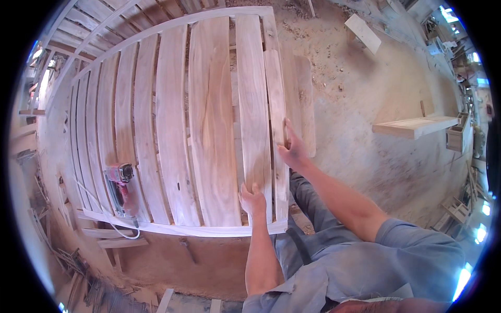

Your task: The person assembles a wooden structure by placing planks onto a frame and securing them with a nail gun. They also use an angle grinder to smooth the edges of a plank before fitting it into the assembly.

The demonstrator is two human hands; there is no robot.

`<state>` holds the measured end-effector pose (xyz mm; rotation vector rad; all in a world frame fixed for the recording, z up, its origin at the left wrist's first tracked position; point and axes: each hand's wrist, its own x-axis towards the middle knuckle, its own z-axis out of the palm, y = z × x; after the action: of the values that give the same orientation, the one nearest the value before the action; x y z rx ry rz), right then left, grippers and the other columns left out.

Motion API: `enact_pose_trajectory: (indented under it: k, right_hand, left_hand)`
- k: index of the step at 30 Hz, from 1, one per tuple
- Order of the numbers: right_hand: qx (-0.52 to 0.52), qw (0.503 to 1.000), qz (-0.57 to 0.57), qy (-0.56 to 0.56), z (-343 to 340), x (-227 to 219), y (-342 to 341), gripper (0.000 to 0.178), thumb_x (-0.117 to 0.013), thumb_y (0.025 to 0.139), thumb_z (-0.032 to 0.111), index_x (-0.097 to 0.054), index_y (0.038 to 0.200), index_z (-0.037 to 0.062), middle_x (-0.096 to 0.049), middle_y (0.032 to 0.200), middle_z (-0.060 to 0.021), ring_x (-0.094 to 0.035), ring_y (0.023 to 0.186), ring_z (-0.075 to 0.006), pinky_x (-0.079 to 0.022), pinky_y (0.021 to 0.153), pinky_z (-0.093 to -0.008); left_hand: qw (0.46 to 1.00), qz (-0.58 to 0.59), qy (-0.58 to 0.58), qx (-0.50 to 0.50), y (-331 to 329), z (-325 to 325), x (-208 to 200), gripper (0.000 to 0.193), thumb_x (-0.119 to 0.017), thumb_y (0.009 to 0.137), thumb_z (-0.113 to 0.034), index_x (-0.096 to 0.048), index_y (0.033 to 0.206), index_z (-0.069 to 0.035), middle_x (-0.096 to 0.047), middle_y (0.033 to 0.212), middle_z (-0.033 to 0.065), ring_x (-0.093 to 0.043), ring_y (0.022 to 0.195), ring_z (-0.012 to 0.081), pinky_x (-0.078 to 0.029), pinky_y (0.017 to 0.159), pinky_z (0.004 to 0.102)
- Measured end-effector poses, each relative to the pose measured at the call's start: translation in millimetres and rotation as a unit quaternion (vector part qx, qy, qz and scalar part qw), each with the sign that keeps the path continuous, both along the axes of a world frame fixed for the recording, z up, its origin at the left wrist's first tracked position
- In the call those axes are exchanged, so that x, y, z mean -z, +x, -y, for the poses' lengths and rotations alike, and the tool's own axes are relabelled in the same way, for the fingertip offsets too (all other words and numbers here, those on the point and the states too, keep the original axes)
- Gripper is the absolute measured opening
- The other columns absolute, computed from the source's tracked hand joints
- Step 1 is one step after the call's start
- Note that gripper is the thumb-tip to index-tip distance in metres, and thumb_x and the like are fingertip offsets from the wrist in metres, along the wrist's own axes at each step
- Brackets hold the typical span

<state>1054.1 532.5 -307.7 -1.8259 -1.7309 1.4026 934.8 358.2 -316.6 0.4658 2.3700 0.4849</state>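
Note:
A large pale wooden frame with several slats [211, 104] lies in front of me, gaps showing between the boards. My left hand [253, 201] is at the near end of a slat [254, 104] toward the right side, its fingers over the slat's left edge. Farther up, my right hand [294, 149] grips the outer edge of a narrow slat [276, 104] at the frame's right side, thumb on top and fingers along the edge. On the left part of the slats rests a red and black nail gun [122, 188] with a pale hose [107, 215].
Another slatted wooden frame [99, 26] stands at the far left. On the dusty floor [344, 104] to the right are a loose pale board [363, 34] and a low wooden piece [415, 127]. Beyond the near edge lies a hammer-like tool [188, 250]. Wood scraps [78, 292] pile up at lower left.

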Motion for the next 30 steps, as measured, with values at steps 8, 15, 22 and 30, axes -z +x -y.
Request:
enact_pose_trajectory:
  k: [8, 15, 22, 30]
  right_hand:
    - [-0.012, 0.995, 0.092, -0.025, -9.4, -12.7, 1.0, 0.091, -0.064, 0.085, 0.017, -0.015, 0.160, 0.0262, -0.068, 0.081, -0.0194, -0.067, 0.077, -0.0363, -0.052, 0.075, -0.0445]
    - [-0.040, 0.990, 0.135, -0.007, -16.3, -22.0, -29.9, 0.091, -0.065, 0.083, 0.023, -0.016, 0.160, 0.0208, -0.069, 0.080, -0.0205, -0.067, 0.077, -0.0388, -0.052, 0.073, -0.0467]
    - [-0.038, 0.982, 0.171, 0.069, -18.8, 3.9, -43.0, 0.087, -0.063, 0.082, 0.024, -0.022, 0.158, 0.0235, -0.068, 0.074, -0.0188, -0.066, 0.070, -0.0391, -0.052, 0.068, -0.0490]
    - [-0.076, 0.977, 0.168, 0.105, -15.3, 13.7, -39.5, 0.079, -0.060, 0.088, 0.031, -0.023, 0.158, 0.0243, -0.068, 0.077, -0.0197, -0.066, 0.071, -0.0404, -0.051, 0.067, -0.0521]
  left_hand:
    - [0.973, -0.027, 0.219, -0.069, -0.6, 8.3, -7.4, 0.033, -0.064, 0.094, -0.019, -0.069, 0.111, 0.009, -0.071, 0.109, 0.0233, -0.069, 0.098, 0.0348, -0.054, 0.083, 0.0396]
    - [0.974, 0.046, 0.189, -0.115, -20.2, 29.3, 26.7, 0.034, -0.063, 0.095, -0.020, -0.069, 0.112, 0.009, -0.073, 0.100, 0.0233, -0.071, 0.090, 0.0271, -0.054, 0.078, 0.0354]
    - [0.975, -0.030, 0.192, -0.110, -8.6, 21.4, 22.5, 0.031, -0.063, 0.095, -0.019, -0.071, 0.110, 0.008, -0.073, 0.100, 0.0232, -0.072, 0.087, 0.0306, -0.055, 0.076, 0.0371]
    - [0.975, -0.044, 0.194, -0.102, -9.8, 34.9, 29.8, 0.032, -0.062, 0.096, -0.018, -0.070, 0.111, 0.009, -0.073, 0.101, 0.0235, -0.071, 0.089, 0.0269, -0.054, 0.079, 0.0358]
